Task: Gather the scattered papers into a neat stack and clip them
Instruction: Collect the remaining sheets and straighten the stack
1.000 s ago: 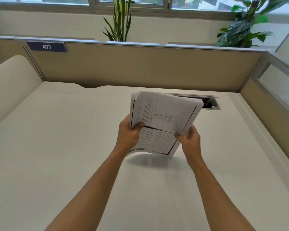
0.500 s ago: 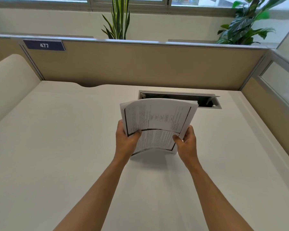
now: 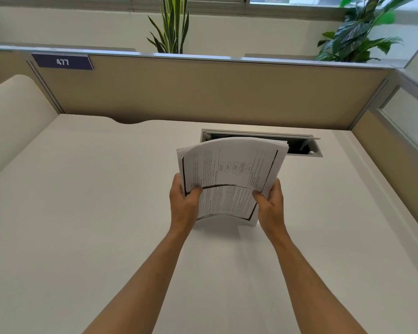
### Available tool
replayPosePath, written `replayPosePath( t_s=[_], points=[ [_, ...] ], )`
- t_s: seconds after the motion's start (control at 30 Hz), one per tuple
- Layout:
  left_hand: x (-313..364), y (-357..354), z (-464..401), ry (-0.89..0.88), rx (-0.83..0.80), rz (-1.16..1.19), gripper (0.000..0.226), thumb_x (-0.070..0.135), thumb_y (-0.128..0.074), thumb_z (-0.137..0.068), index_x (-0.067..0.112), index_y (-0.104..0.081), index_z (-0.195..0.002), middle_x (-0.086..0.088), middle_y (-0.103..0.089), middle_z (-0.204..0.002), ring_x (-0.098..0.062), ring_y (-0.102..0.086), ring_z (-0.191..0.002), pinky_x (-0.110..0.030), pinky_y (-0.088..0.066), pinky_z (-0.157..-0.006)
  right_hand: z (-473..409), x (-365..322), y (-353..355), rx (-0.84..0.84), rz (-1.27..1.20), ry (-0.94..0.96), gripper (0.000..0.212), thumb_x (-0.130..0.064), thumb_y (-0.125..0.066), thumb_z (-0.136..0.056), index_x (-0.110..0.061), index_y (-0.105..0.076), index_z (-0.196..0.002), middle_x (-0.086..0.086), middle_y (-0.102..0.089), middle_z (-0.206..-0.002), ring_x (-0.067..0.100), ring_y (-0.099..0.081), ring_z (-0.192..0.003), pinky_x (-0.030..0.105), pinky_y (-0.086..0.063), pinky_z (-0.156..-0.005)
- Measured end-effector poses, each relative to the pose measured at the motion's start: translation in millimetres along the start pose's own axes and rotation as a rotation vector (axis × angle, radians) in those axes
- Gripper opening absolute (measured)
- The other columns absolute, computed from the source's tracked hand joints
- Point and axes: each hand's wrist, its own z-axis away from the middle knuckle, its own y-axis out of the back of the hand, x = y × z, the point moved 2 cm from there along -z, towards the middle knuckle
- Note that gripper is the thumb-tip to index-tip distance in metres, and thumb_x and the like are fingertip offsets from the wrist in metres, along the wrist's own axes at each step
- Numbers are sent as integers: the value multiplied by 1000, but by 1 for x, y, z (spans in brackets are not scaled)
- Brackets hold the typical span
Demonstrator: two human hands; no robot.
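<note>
A thick stack of printed white papers (image 3: 232, 174) stands nearly upright, its lower edge at or just above the white desk (image 3: 82, 225); the sheets bow backward at the top. My left hand (image 3: 182, 203) grips the stack's lower left side, thumb on the front page. My right hand (image 3: 270, 204) grips the lower right side the same way. The top edges of the sheets are slightly fanned, not flush. No clip shows anywhere in view.
An open cable tray (image 3: 302, 147) is recessed in the desk just behind the papers. Beige partition walls (image 3: 203, 92) close the desk at the back and right, with a "477" label (image 3: 62, 61). Plants (image 3: 171, 25) stand behind the partition.
The stack has come down from a raised, tilted hold to a squarer, more upright position at the desk. Both hands keep their grip on its sides.
</note>
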Motion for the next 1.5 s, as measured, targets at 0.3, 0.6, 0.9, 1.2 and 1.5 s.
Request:
replayPosePath(
  t_s=[0.3,0.6,0.9,1.2,1.5],
  points=[
    [-2,1,-6,54,-50,-13,26,18,-50,-82,25,-57,-106,3,-64,-103,-19,-64,-94,-20,-56,-62,-3,1,2,1,12,-9,27,-15,-47,-86,-28,-47,-110,-7,-58,-111,4,-60,-100,16,-54,-72],
    [-5,4,-29,236,-209,-194,24,11,-50,-95,19,-54,-118,1,-66,-110,-16,-67,-94,-25,-55,-64,-13,5,12,-16,174,-115,36,-7,-47,-96,-18,-43,-130,-5,-58,-115,9,-62,-101,24,-58,-74],
    [-51,4,-29,549,-267,-333,30,8,-48,-94,15,-50,-123,-6,-64,-113,-20,-66,-92,-30,-54,-66,-8,49,15,-46,332,-384,46,-1,-47,-91,-16,-49,-134,1,-61,-125,19,-59,-113,36,-51,-97],
    [-87,1,-29,531,-292,-584,34,9,-52,-91,12,-46,-124,-7,-60,-122,-23,-62,-101,-37,-55,-81,-3,71,10,-46,492,-408,51,7,-41,-89,-11,-46,-136,6,-61,-128,14,-56,-100,16,-45,-78],
    [-98,0,-30,322,-159,-956,65,22,-62,-79,11,-38,-138,-9,-48,-133,-29,-51,-117,-42,-44,-93,-2,86,5,-3,661,-318,48,8,-39,-84,-8,-49,-127,7,-62,-126,21,-61,-101,24,-49,-80]
  ],
)
